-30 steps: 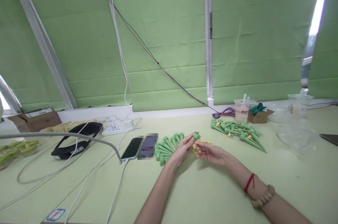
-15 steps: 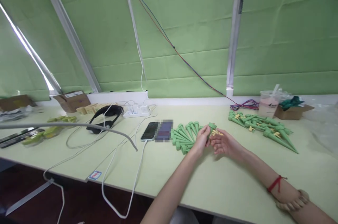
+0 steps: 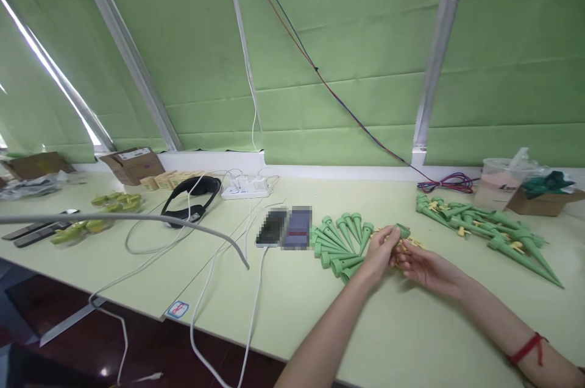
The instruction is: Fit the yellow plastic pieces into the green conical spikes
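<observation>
My left hand is closed round a green plastic spike; only its wide cap end shows above the fingers. Against it, my right hand has its thumb and fingertips bent together. Whatever they pinch is too small or hidden to make out. Small yellow plastic pieces lie on the table just behind the hands, partly covered by them. To the left of my left hand, several green spikes lie fanned out, caps outward. A looser heap of green spikes mixed with yellow pieces lies to the right.
Left of the fanned spikes are two phone-like items, one dark and one bluish, both blurred. White cables run over the table edge. Black headphones, a power strip, a plastic cup and cardboard boxes stand farther back.
The view has shifted, so the table things appear farther right. Both hands stay together at the green spike, and the right fingertips have come closer to its cap. Another fanned spike is uncovered.
</observation>
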A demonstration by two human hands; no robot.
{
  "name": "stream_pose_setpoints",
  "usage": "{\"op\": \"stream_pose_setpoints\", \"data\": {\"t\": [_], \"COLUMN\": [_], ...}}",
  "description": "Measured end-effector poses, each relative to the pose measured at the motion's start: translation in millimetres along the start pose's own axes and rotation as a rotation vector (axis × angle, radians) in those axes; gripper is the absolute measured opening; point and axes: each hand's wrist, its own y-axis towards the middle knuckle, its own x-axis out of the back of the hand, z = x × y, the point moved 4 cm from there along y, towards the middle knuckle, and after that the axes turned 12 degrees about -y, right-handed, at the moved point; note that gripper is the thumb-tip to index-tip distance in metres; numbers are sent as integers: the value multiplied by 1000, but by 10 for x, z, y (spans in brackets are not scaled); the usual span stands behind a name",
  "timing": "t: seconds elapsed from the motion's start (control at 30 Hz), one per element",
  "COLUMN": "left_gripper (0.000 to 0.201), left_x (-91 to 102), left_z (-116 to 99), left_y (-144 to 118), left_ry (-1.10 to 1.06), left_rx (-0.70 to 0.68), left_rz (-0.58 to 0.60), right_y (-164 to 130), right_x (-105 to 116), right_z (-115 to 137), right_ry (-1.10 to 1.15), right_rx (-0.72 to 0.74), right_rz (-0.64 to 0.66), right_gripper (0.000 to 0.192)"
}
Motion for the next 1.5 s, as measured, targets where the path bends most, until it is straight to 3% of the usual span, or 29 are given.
{"op": "stream_pose_setpoints", "data": {"t": [0.27, 0.57, 0.67, 0.77, 0.83, 1.17, 1.33, 1.5], "left_gripper": [36, 36, 36, 38, 39, 45, 42, 42], "left_x": [56, 99, 71, 56, 66, 99, 63, 58], "left_z": [-62, -91, -103, -95, -98, -145, -243, -296], "left_y": [50, 51, 24, 12, 15, 11, -53, -71], "left_ry": [193, 254, 279, 248, 201, -19, 3, 51], "left_rx": [-210, -200, -192, -183, -185, -61, -13, 16], "left_rz": [-64, -115, -84, -111, -148, -130, -69, -23], "right_y": [21, 20, 32, 0, -22, -27, -49, -58], "right_x": [81, 112, 156, 171, 147, -103, -123, -133], "right_z": [62, 98, 121, 213, 252, 133, 96, 99], "right_ry": [-174, -410, -584, -760, -798, -174, 3, 11], "right_rx": [15, 183, 247, 447, 512, 110, 87, 128], "right_rz": [-156, -118, -218, -396, -432, 97, 167, 171], "right_gripper": [8, 31, 37, 40, 41, 39, 22, 18]}}
